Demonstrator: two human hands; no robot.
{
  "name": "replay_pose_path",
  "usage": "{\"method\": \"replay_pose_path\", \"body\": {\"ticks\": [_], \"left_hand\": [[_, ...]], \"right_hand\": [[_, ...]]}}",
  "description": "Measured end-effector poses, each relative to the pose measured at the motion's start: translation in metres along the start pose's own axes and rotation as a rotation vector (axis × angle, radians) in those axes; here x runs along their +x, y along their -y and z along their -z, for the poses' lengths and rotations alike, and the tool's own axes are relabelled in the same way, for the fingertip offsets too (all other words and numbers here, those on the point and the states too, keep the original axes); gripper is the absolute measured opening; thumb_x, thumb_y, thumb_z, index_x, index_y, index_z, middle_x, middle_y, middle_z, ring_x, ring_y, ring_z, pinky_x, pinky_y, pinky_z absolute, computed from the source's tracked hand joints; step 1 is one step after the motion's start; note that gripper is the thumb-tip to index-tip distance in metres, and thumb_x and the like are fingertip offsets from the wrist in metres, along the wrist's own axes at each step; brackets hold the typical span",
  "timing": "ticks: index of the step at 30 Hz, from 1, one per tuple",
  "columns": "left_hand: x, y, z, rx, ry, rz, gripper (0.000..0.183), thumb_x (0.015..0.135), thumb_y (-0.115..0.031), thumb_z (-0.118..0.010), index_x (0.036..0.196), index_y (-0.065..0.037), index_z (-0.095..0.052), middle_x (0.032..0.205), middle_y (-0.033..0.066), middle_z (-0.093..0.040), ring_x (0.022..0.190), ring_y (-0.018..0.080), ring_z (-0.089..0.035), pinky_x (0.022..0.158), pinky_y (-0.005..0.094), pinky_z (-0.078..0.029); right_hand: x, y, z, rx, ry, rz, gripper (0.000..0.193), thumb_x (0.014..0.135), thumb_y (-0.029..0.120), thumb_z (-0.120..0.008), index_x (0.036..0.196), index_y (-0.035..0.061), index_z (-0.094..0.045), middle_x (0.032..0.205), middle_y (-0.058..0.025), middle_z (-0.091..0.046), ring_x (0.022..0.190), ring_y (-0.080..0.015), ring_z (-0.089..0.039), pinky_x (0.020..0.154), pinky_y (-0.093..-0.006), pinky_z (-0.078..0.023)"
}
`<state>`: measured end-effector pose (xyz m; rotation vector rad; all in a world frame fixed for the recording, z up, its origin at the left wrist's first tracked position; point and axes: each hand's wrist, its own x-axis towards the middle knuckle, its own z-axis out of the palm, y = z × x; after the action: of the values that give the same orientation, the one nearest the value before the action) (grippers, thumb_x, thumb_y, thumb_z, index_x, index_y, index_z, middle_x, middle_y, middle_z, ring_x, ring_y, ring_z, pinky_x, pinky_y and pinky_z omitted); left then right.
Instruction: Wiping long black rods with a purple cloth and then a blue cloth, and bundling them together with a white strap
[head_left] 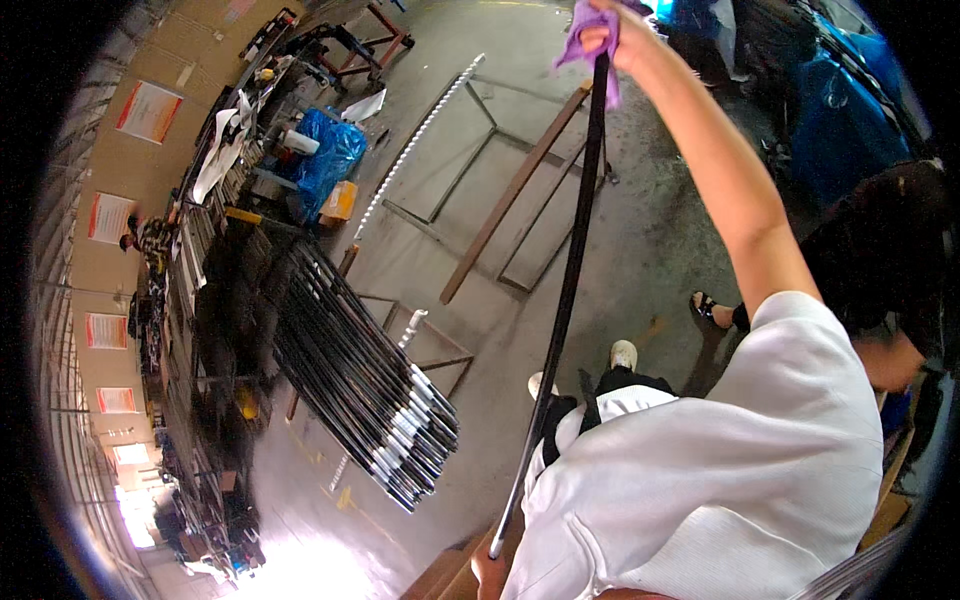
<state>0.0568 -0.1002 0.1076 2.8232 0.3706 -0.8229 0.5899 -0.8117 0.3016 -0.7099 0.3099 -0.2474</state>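
A workshop stretched around the person, its concrete floor grey and scuffed, its far-left wall hung with red-and-white posters. A cluttered desk ran along the left of the pole bundle, with blue plastic and a yellow-orange box beyond the bundle's far end.

The bundle held many long black poles side by side, pale bands near their closer ends; it seemed to rest on a low metal stand. To the right of the bundle and well apart from it, the held pole slanted between the person's two hands. The right hand, arm outstretched, was closed around a purple cloth and, it appeared, the pole's far end within it. The left hand met the pale near end, but the lower edge cut it off, so how its fingers were set could not be told.

As a judgement, work on this one pole was under way, not finished: it was up in the hands, not laid with others. Whether the poles in the bundle were already handled or still waiting could not be told. Another person's sandalled foot showed right of the bundle, past the held pole.
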Motion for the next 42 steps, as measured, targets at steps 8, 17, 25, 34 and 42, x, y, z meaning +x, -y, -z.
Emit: {"method": "replay_pose_path", "body": {"ticks": [8, 17, 25, 34, 42], "left_hand": [[-0.026, -0.015, -0.011, -0.238, 0.211, 0.038, 0.033, 0.072, -0.029, -0.064, 0.06, 0.002, -0.056, 0.046, 0.01, -0.045, 0.046, 0.0121, -0.044, 0.045, 0.0371, -0.038], [0.082, -0.205, 0.078, -0.549, -0.003, -0.114, 0.044, 0.078, -0.037, -0.06, 0.064, 0.004, -0.053, 0.05, 0.0115, -0.046, 0.05, 0.0136, -0.041, 0.048, 0.0369, -0.037], [0.135, -0.302, 0.16, -0.496, -0.471, -0.378, 0.028, 0.077, -0.025, -0.059, 0.075, 0.002, -0.055, 0.062, 0.0228, -0.056, 0.059, 0.0369, -0.057, 0.054, 0.0419, -0.043], [0.117, -0.264, 0.143, -0.231, -0.363, -0.02, 0.019, 0.075, -0.022, -0.058, 0.082, -0.005, -0.052, 0.066, 0.0181, -0.059, 0.065, 0.0389, -0.058, 0.058, 0.0451, -0.045], [0.05, -0.071, 0.046, -0.041, -0.373, 0.113, 0.021, 0.063, -0.02, -0.064, 0.076, -0.008, -0.053, 0.062, 0.0169, -0.057, 0.06, 0.0379, -0.056, 0.056, 0.047, -0.043]], "right_hand": [[-0.016, -0.018, -0.042, 0.483, 0.492, -0.157, 0.052, 0.084, 0.059, -0.036, 0.053, 0.0172, -0.03, 0.042, 0.0056, -0.028, 0.033, -0.007, -0.03, 0.033, -0.021, -0.021], [-0.149, -0.142, -0.112, 0.226, 0.391, -0.264, 0.046, 0.085, 0.049, -0.045, 0.057, 0.013, -0.038, 0.043, 0.0019, -0.034, 0.033, -0.0087, -0.032, 0.034, -0.0227, -0.023], [-0.294, -0.314, -0.082, -0.001, 0.322, -0.258, 0.014, 0.083, 0.019, -0.059, 0.086, 0.0107, -0.048, 0.073, 0.0003, -0.052, 0.059, -0.0111, -0.048, 0.052, -0.0244, -0.041], [-0.259, -0.338, -0.084, -0.009, 0.19, -0.295, 0.016, 0.087, 0.023, -0.054, 0.08, 0.0108, -0.045, 0.062, -0.0032, -0.05, 0.046, -0.0117, -0.046, 0.037, -0.0295, -0.035], [-0.11, -0.214, -0.073, -0.086, -0.121, -0.249, 0.02, 0.09, 0.024, -0.046, 0.078, 0.0089, -0.047, 0.058, -0.0039, -0.047, 0.037, -0.0126, -0.04, 0.029, -0.0268, -0.028]]}}
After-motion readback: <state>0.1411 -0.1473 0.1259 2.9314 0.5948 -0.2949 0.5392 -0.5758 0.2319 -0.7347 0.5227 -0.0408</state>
